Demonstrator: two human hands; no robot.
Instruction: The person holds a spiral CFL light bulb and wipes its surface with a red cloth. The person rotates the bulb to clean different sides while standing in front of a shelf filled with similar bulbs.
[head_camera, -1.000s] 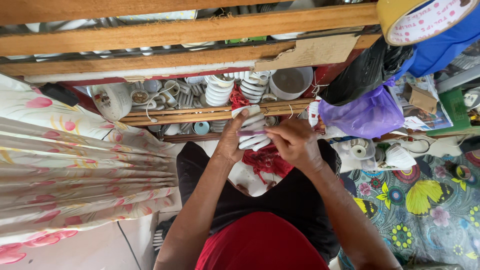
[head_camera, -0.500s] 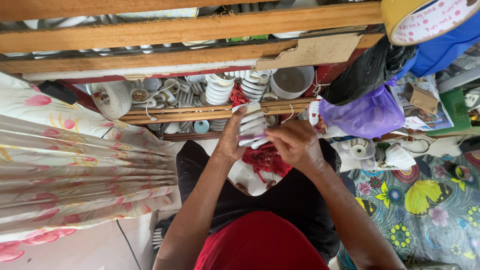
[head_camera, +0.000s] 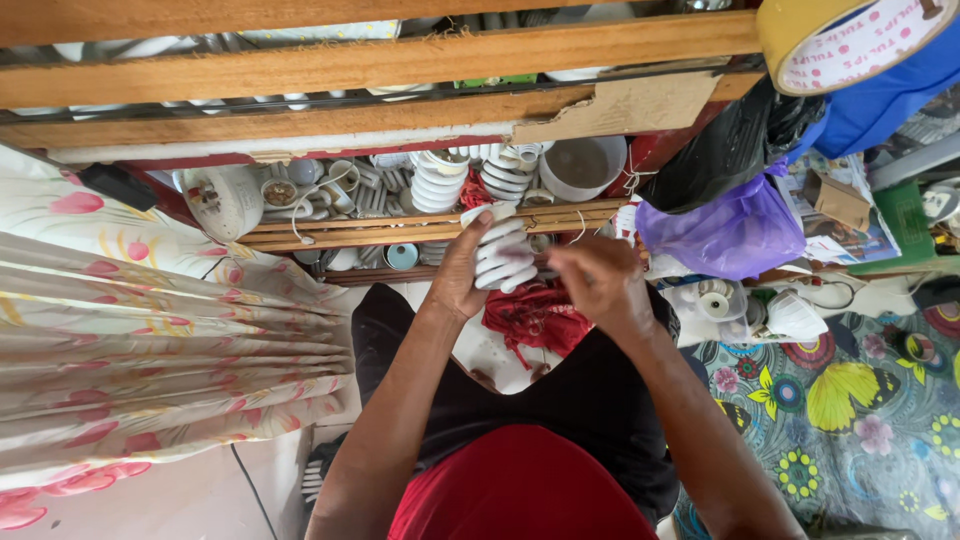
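Near the middle of the frame, the left hand (head_camera: 462, 275) is wrapped around a white spiral bulb (head_camera: 503, 255), holding it upright. The right hand (head_camera: 598, 280) sits just beside it, fingers pinched together at the bulb's side. Behind them a wooden shelf (head_camera: 400, 228) holds more white bulbs (head_camera: 438, 180) and a white bowl (head_camera: 583, 168); a purple bag (head_camera: 725, 232) hangs to the right.

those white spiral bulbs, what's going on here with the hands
A person holds a white spiral lamp bulb in the left hand, above their lap. The right hand is at its lower end, fingers pinched close to it; what they grip is blurred. Behind the hands, a wooden rack holds more spiral bulbs and a white bowl. A purple plastic bag hangs to the right.
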